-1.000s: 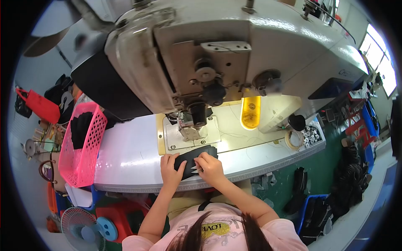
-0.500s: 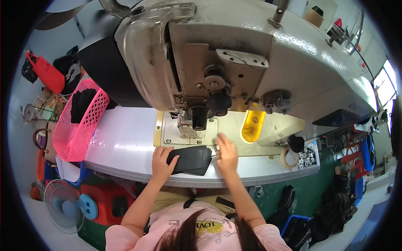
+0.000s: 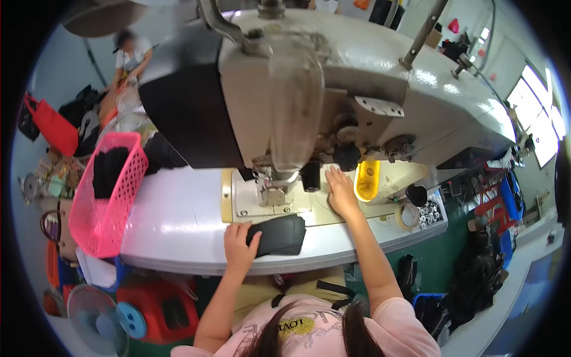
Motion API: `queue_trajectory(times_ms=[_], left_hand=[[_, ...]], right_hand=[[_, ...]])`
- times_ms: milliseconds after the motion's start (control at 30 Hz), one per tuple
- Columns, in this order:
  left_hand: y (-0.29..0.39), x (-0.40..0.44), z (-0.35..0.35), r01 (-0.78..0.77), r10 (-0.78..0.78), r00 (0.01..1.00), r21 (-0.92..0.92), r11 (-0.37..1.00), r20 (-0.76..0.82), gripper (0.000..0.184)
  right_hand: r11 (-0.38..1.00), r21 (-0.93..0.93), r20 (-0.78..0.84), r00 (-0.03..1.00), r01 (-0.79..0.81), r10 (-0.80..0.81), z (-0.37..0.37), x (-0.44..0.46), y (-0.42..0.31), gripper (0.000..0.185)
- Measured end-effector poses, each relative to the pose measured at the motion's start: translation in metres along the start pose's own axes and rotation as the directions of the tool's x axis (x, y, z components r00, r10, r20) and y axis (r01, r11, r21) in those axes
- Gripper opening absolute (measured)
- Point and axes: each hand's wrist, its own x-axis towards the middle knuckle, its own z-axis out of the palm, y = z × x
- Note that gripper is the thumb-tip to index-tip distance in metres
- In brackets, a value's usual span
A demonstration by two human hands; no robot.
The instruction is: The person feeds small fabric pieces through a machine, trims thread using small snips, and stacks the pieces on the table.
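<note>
My left hand [image 3: 239,247] is closed around the left end of a stack of flat black pieces [image 3: 277,235], thumb on top. The pieces look like leather or stiff fabric and lie at the front of the white table, just below the needle plate [image 3: 250,205] of a sewing machine [image 3: 369,65]. Beneath the machine's arm, my right hand [image 3: 341,193] reaches forward with its fingers stretched out on the bed. It is close to the left side of a yellow tray [image 3: 368,181]; I see nothing in it.
A pink basket [image 3: 89,220] with black cloth stands on the left. White spools [image 3: 429,214] and a tape roll [image 3: 407,216] lie at the right end. A fan [image 3: 98,318] and a red stool [image 3: 160,309] are low left. Another person [image 3: 132,59] works at the far left.
My right hand has moved away from the black pieces, forward and right beneath the machine arm. My left hand keeps hold of the stack. The camera view has shifted.
</note>
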Motion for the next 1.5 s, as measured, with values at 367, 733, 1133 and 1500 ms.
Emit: queue_trajectory(times_ms=[367,733,1133,1500], left_hand=[[-0.009,0.001,-0.008,-0.035,0.048,0.990,-0.094,0.995,0.136,0.029],[-0.009,0.000,-0.005,-0.071,0.093,0.985,-0.152,0.986,0.143,0.014],[-0.001,-0.008,-0.009,-0.138,0.133,0.990,-0.122,0.983,-0.049,0.008],[0.020,0.001,-0.016,-0.011,0.013,1.000,-0.078,0.997,0.027,0.008]], right_hand=[[0.846,-0.313,-0.162,0.901,-0.433,0.402,-0.108,-0.220,-0.018,0.039],[0.840,-0.283,-0.215,0.884,-0.463,0.415,-0.053,-0.155,-0.039,0.047],[0.560,-0.429,-0.118,0.658,-0.709,0.743,-0.085,-0.339,0.029,0.033],[0.935,-0.065,-0.264,0.910,-0.348,0.320,-0.080,-0.245,-0.038,0.067]])
